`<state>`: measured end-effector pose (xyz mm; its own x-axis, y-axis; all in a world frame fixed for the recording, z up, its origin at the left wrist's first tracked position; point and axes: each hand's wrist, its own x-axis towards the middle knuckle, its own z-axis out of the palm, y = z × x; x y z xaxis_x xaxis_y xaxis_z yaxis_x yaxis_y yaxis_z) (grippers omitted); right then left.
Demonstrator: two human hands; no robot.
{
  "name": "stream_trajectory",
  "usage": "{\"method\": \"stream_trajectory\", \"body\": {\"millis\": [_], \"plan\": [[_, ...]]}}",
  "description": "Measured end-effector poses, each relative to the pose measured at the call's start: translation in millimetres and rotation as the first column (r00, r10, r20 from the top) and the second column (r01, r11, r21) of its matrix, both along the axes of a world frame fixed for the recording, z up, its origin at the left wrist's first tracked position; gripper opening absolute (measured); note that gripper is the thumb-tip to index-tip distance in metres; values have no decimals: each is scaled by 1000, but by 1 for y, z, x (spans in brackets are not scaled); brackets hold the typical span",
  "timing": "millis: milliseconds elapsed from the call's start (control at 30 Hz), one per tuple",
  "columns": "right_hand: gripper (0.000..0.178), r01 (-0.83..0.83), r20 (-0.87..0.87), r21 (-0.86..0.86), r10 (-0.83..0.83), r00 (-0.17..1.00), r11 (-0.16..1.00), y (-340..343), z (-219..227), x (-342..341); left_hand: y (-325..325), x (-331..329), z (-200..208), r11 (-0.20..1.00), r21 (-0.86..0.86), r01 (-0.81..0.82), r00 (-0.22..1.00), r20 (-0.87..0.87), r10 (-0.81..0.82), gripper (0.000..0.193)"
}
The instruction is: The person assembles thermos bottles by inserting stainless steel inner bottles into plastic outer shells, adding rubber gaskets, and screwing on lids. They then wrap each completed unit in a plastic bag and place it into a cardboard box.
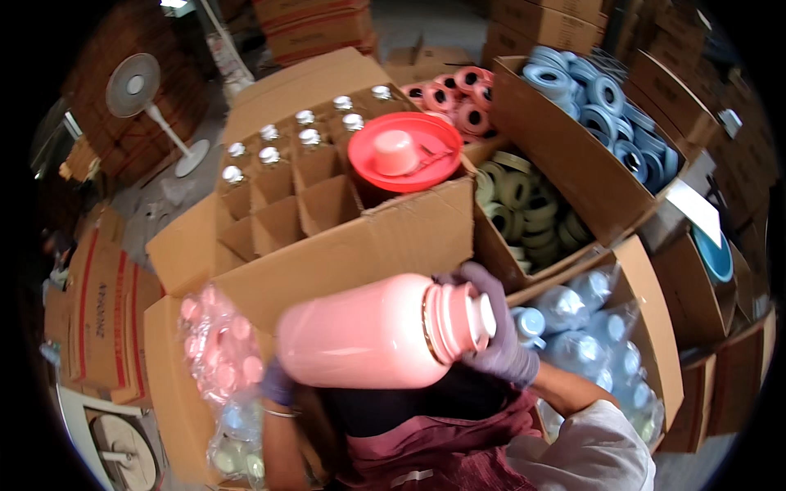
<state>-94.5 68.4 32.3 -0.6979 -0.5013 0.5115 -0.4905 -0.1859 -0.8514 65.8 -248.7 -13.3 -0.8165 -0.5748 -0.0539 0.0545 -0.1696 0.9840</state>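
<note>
I hold a large pink flask (368, 335) on its side across my lap, its pink collar and white mouth turned to the right. My right hand (499, 327), in a purple glove, wraps around the neck end of the flask. My left hand (278, 383), also gloved, supports the base end from below and is mostly hidden by the flask. Right behind the flask stands an open cardboard box with dividers (282, 221).
The divided box holds several silver-capped bottles (270, 155) and a red lid (405, 151) rests on it. Bags of pink caps (217, 344) lie at the left, blue caps (581, 327) at the right. Boxes of pink, green and blue rings (589, 98) stand behind. A fan (135, 86) stands far left.
</note>
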Motion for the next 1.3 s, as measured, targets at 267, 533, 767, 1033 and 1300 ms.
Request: {"method": "stream_trajectory", "body": {"millis": [267,533,767,1033,1300], "plan": [[75,-474,422,605,247,872,640,44,-44,98,63,-81,200,225,-456,861,508,767,-391,44],[31,-45,-47,751,122,991,659,88,-29,-48,99,-59,72,52,-650,758,599,662,-450,36],[35,435,-371,656,-238,898,617,69,-6,-300,93,-71,80,69,-547,834,516,730,-449,39],[50,452,-389,867,-284,877,210,-50,-106,-494,73,-97,82,112,-428,897,434,806,-403,67],[52,791,-819,570,229,526,220,-153,-174,-593,10,-168,76,248,-405,880,470,818,-332,56]]}}
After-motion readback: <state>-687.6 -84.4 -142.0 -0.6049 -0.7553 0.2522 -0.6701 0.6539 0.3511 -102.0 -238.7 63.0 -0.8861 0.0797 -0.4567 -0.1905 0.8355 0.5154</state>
